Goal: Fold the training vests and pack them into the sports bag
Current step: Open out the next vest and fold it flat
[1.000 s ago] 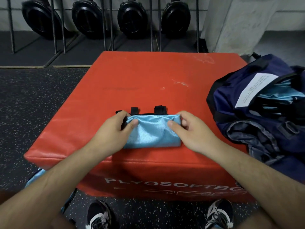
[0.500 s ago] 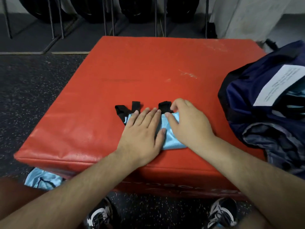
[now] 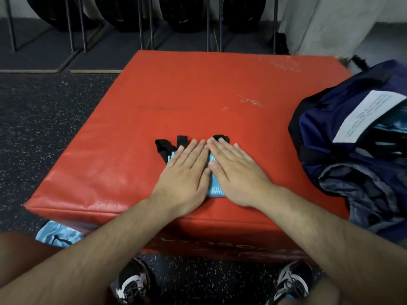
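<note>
The small folded light-blue mesh training vest (image 3: 215, 186) lies near the front edge of the red vinyl-covered padded box (image 3: 198, 93), lower centre of the frame, with its black strap ends (image 3: 161, 146) poking out beyond the fingertips. Both hands lie spread flat on it, palms down: the left hand (image 3: 187, 172) and the right hand (image 3: 236, 172) side by side, index fingers touching. This looks like pressing the finished fold flat. Next the bundle has to be gripped at both ends so it stays folded and carried right, to the open navy-blue fabric sports bag (image 3: 326, 119) at the right edge, where pale blue cloth already shows inside. Another crumpled light-blue vest (image 3: 56, 235) waits on the floor, lower left.
</note>
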`<act>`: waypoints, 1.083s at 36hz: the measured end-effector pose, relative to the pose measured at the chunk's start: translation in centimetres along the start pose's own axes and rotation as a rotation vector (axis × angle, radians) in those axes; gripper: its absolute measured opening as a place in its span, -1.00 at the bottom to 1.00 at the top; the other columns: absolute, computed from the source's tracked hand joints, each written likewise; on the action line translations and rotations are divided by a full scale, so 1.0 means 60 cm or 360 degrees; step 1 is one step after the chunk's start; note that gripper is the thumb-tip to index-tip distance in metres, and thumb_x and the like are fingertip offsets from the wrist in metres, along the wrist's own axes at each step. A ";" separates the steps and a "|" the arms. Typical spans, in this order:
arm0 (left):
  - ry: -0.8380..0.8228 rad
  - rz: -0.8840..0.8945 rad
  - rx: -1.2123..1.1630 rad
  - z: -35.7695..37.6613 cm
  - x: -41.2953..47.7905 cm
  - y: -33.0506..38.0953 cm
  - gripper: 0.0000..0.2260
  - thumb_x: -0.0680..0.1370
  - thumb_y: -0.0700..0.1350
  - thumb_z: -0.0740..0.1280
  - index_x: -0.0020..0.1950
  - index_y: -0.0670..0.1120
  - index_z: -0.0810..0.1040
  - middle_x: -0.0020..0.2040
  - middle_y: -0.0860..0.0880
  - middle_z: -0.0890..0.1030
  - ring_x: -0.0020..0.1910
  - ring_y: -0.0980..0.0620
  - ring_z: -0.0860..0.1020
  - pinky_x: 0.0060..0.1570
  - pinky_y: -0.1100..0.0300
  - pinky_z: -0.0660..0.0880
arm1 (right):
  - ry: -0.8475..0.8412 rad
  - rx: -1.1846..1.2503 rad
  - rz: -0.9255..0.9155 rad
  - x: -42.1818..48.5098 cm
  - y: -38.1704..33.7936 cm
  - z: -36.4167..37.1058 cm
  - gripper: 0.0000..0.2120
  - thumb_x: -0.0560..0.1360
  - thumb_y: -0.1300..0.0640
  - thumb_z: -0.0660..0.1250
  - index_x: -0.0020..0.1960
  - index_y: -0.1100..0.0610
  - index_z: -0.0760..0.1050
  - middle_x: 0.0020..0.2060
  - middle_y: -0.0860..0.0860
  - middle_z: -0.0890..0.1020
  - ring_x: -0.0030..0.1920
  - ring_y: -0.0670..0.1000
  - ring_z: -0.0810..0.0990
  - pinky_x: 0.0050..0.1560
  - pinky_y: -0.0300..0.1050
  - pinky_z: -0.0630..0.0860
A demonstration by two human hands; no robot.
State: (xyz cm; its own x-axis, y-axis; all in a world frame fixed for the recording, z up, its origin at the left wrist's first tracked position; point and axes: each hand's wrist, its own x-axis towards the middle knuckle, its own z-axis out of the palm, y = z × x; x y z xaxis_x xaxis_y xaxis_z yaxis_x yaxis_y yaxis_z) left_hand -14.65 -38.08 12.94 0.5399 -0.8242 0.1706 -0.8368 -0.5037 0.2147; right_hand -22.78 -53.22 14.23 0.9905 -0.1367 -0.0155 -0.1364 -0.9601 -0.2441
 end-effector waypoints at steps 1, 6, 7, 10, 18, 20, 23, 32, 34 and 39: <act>0.0025 -0.0006 0.0027 -0.001 -0.003 0.001 -0.43 0.64 0.10 -0.19 0.61 -0.13 0.05 0.61 -0.03 0.05 0.59 0.07 -0.13 0.54 0.11 -0.25 | 0.0038 -0.0066 0.0009 -0.002 -0.001 0.000 -0.47 0.70 -0.05 -0.14 0.63 0.03 -0.14 0.61 -0.13 -0.08 0.58 -0.15 -0.21 0.57 -0.08 -0.24; 0.0129 -0.0032 0.0121 -0.003 -0.015 0.008 -0.47 0.68 0.05 -0.10 0.58 -0.19 0.13 0.60 -0.10 0.12 0.60 -0.05 -0.06 0.55 -0.03 -0.16 | 0.0340 -0.0284 -0.0104 -0.025 -0.018 -0.005 -0.46 0.65 0.04 -0.06 0.61 0.14 0.07 0.60 -0.01 0.09 0.61 -0.01 -0.09 0.59 0.03 -0.11; 0.0118 -0.0040 0.0100 -0.002 -0.017 0.006 -0.47 0.67 0.06 -0.11 0.59 -0.17 0.11 0.60 -0.09 0.10 0.60 -0.04 -0.07 0.56 -0.01 -0.15 | 0.0318 -0.0222 -0.0120 -0.029 -0.019 -0.004 -0.46 0.66 0.00 -0.08 0.61 0.12 0.07 0.60 -0.03 0.07 0.60 -0.04 -0.10 0.59 0.01 -0.12; 0.0048 -0.0062 0.0012 0.000 -0.021 -0.002 -0.44 0.65 0.11 -0.15 0.61 -0.11 0.02 0.62 -0.02 -0.01 0.59 0.05 -0.16 0.56 0.05 -0.17 | 0.0217 -0.0140 -0.0115 -0.039 -0.012 0.008 -0.45 0.68 -0.08 -0.14 0.63 0.09 -0.01 0.61 -0.06 -0.03 0.59 -0.10 -0.18 0.59 -0.04 -0.15; -0.0018 -0.0070 -0.0125 0.007 -0.020 -0.017 -0.41 0.63 0.18 -0.14 0.62 -0.03 -0.03 0.61 0.08 -0.06 0.56 0.17 -0.24 0.55 0.11 -0.23 | 0.0070 -0.0065 -0.0090 -0.036 0.000 0.014 -0.44 0.68 -0.12 -0.20 0.63 0.02 -0.18 0.60 -0.09 -0.19 0.55 -0.18 -0.31 0.57 -0.11 -0.27; -0.0027 -0.0073 -0.0161 0.006 -0.019 -0.017 -0.40 0.62 0.20 -0.14 0.62 -0.02 -0.03 0.61 0.10 -0.07 0.55 0.19 -0.25 0.53 0.14 -0.26 | 0.0050 -0.0067 -0.0090 -0.035 0.001 0.013 -0.44 0.68 -0.12 -0.20 0.63 0.01 -0.19 0.60 -0.10 -0.20 0.55 -0.18 -0.31 0.57 -0.11 -0.27; -0.0044 -0.0066 -0.0195 0.004 -0.019 -0.020 -0.39 0.61 0.23 -0.14 0.62 0.01 -0.03 0.61 0.13 -0.07 0.55 0.22 -0.25 0.50 0.19 -0.30 | 0.0040 -0.0066 -0.0079 -0.034 0.001 0.013 -0.44 0.68 -0.13 -0.21 0.63 0.01 -0.20 0.60 -0.10 -0.21 0.55 -0.18 -0.31 0.57 -0.09 -0.25; -0.0113 -0.0047 -0.0163 -0.007 -0.016 -0.024 -0.32 0.54 0.29 -0.23 0.62 0.02 -0.07 0.61 0.14 -0.10 0.55 0.21 -0.24 0.50 0.20 -0.30 | 0.0002 -0.0159 -0.0060 -0.032 -0.010 -0.003 -0.44 0.68 -0.11 -0.14 0.63 0.02 -0.13 0.62 -0.07 -0.09 0.59 -0.12 -0.17 0.58 -0.09 -0.20; -0.0091 -0.0019 -0.0148 -0.013 -0.017 -0.024 -0.34 0.57 0.27 -0.16 0.62 0.01 -0.03 0.61 0.11 -0.07 0.57 0.17 -0.21 0.54 0.15 -0.24 | 0.0030 -0.0211 -0.0075 -0.028 -0.014 -0.018 -0.46 0.69 -0.07 -0.06 0.63 0.05 0.00 0.61 -0.05 0.05 0.59 -0.06 -0.03 0.56 -0.10 -0.10; 0.0204 -0.0116 -0.0110 -0.040 -0.027 -0.016 -0.43 0.59 0.11 0.15 0.55 -0.10 0.25 0.58 -0.09 0.17 0.57 -0.11 0.08 0.53 -0.07 0.08 | 0.0089 -0.0317 -0.0209 0.001 -0.027 -0.048 -0.54 0.69 0.04 0.04 0.57 0.08 0.19 0.56 -0.04 0.22 0.56 0.00 0.11 0.50 -0.09 -0.02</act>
State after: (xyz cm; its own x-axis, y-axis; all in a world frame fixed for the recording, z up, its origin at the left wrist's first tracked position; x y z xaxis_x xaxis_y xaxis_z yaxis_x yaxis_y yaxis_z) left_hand -14.52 -35.66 14.78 0.6098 -0.7442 0.2725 -0.7891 -0.5383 0.2960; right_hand -22.55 -52.40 17.41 0.9982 -0.0153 0.0587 -0.0127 -0.9989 -0.0444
